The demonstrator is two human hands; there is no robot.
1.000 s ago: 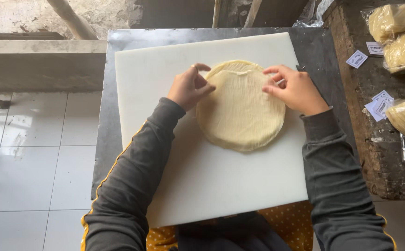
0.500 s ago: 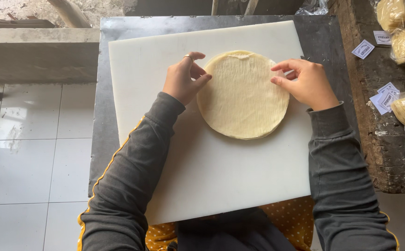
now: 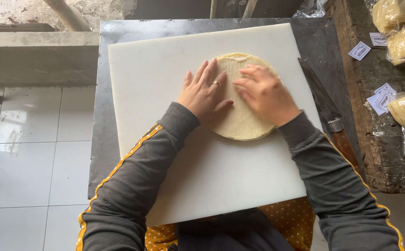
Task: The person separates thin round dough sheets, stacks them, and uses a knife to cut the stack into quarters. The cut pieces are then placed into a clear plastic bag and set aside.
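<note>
Head view, looking straight down: a round, pale yellow stack of thin flat dough sheets (image 3: 242,116) lies on a large white rectangular plastic cutting board (image 3: 165,83), toward the board's far right part. The board sits on a grey metal worktop (image 3: 101,116), which shows as a dark border around it.

Both hands lie flat on the dough stack. The left hand (image 3: 204,95) is spread open, palm down, fingers fanned out toward the far edge of the board; it covers the stack's left rim and partly rests on the board itself. A ring shows on one finger. The right hand (image 3: 265,95) lies palm down on the middle of the stack, fingers lightly bent and pointing left toward the other hand. Neither grip is closed on anything: both press or rest on top of the stack. The two hands are just beside each other, fingertips near but apart.

Both arms wear dark grey sleeves with a yellow stripe (image 3: 132,144).

Right of the board, on the worktop, lies a long knife with a dark blade and a brown wooden handle (image 3: 328,114), parallel to the board's right edge. Farther right of the board, on a rough brown wooden surface, are clear bags of yellow noodles (image 3: 404,42) and small white paper labels (image 3: 360,50).
</note>
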